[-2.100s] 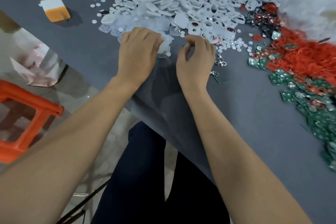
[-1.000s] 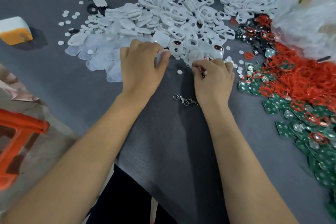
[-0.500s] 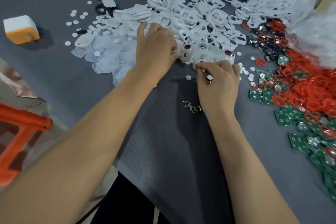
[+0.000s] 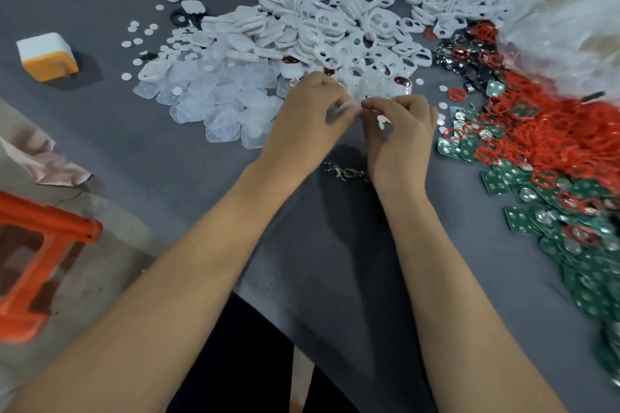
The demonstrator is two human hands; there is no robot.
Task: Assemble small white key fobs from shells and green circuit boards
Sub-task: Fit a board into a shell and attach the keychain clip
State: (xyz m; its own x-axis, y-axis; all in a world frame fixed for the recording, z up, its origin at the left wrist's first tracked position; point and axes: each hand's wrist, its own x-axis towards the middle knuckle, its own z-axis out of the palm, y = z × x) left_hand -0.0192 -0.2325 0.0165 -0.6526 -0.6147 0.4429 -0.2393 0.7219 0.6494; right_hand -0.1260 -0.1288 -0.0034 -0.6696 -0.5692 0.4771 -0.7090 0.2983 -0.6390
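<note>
Head view: the left hand (image 4: 310,121), half a second ago reaching into the shell heap (image 4: 339,27), is now drawn back, pinching a white shell (image 4: 347,108). It is met by the right hand (image 4: 401,131), fingers curled on a small white piece above the surface (image 4: 335,245). Joining is judged under way.

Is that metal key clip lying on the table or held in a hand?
Lying on the table: the clip rests on the grey mat beside the right wrist, ungripped.

Shells (image 4: 339,20) behind the hands (image 4: 355,121); circuit boards (image 4: 550,211) right
</note>
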